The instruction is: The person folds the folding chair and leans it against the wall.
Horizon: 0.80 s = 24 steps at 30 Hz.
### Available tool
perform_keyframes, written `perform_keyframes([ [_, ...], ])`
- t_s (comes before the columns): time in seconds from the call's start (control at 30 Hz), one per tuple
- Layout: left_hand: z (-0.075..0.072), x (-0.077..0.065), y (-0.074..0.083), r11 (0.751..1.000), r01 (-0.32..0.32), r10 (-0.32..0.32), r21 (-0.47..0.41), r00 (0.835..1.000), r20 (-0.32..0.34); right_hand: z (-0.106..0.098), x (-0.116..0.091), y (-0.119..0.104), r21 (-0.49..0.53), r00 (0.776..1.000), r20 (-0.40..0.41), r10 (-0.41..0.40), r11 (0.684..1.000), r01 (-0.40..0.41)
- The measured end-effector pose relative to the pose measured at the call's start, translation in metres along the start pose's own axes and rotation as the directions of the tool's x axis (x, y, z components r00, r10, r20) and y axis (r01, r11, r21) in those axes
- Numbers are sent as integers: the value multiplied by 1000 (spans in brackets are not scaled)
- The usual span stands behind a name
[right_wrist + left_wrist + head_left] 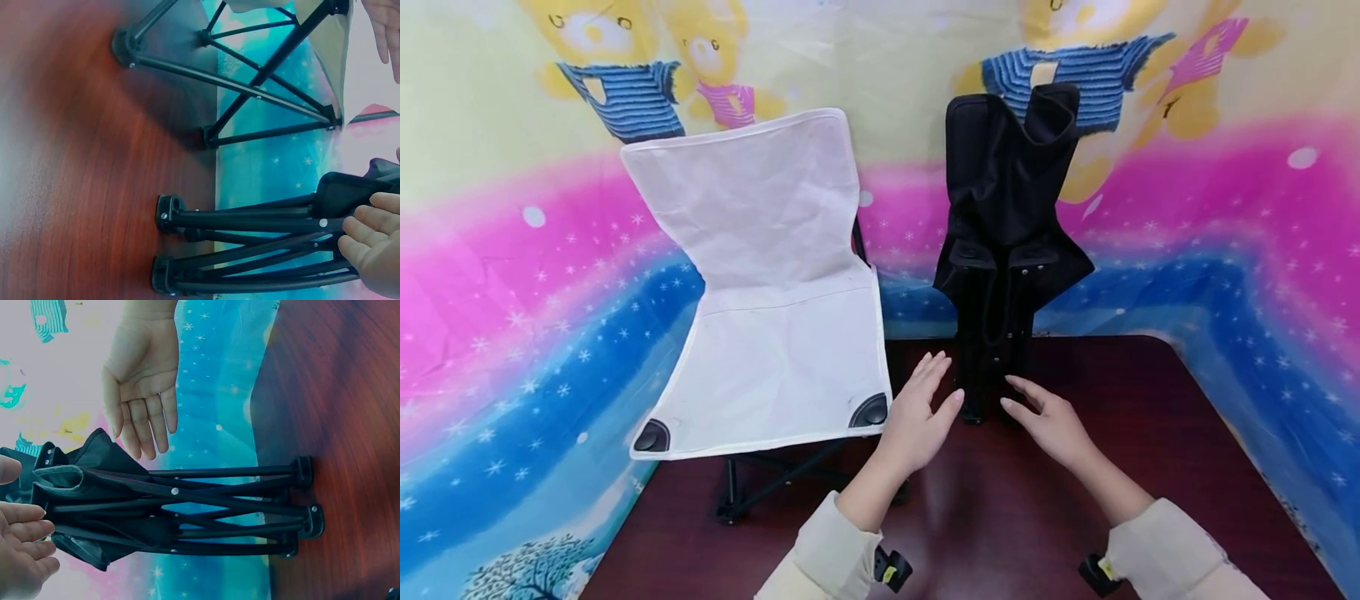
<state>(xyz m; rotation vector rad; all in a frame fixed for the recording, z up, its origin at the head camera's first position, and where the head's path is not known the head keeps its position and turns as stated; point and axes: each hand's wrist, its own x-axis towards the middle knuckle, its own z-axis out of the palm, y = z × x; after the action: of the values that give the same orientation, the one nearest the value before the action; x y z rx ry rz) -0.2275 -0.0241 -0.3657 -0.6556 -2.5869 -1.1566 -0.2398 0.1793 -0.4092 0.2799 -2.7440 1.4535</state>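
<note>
A black folding chair (1007,192) stands upright and folded, its tube legs (237,500) bunched together on the table. Just left of its legs is my left hand (917,417), fingers extended and thumb apart, holding nothing. On the other side my right hand (1052,425) faces it, fingers loosely bent around empty air. In the left wrist view the right hand (147,381) shows its palm beside the black fabric. To the left stands an unfolded white folding chair (782,358), with black corner patches on its seat and crossed black legs (250,90).
Both chairs stand on a dark red-brown wooden table (1000,525) with a rounded far right corner. Behind it hangs a colourful cloth (1262,250) printed with bears and snowflakes. A small black device (891,569) sits at each wrist, beside the rolled light sleeves.
</note>
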Motion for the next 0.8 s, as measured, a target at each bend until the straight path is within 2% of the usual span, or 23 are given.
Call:
perform_keyframes([
  [0.13, -7, -5, -1, 997, -27, 27, 72, 1000, 2, 2, -2, -5, -2, 1000, 4, -13, 1000, 13],
  [0.43, -20, -14, -6, 986, -22, 19, 164, 1000, 23, 8, -8, -11, -45, 996, 9, -88, 995, 88],
  [0.8, -32, -27, -20, 974, -28, 30, 224, 1000, -5, 19, -10, -19, -63, 981, 1, -193, 979, 193],
])
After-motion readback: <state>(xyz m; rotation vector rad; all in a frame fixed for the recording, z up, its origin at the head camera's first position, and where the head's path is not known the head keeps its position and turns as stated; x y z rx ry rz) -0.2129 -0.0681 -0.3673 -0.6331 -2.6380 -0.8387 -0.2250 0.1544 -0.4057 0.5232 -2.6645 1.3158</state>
